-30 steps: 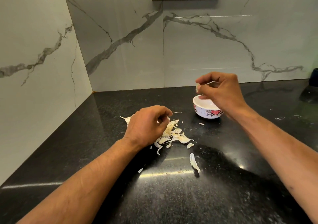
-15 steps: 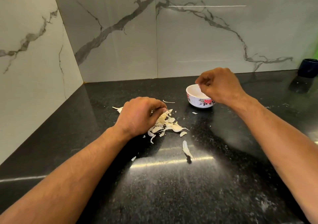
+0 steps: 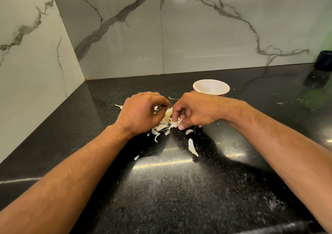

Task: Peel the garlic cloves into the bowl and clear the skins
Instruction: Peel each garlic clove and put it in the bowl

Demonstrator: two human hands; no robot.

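Both hands meet over pale papery garlic skins (image 3: 164,126) on black speckled stone surface (image 3: 170,189): left hand (image 3: 142,113) curled, contents hidden; right hand (image 3: 194,111) pinches skins. White round bowl (image 3: 211,88) just behind. Prob. skin-clearing step; next needs gathering strays w/ a sweep.

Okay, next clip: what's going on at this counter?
A person is working at a pile of garlic skins on a black countertop. Both hands are down in the pile: the left hand is curled over its near-left side, and the right hand pinches a pale piece at its edge. A white bowl stands just behind the right hand.
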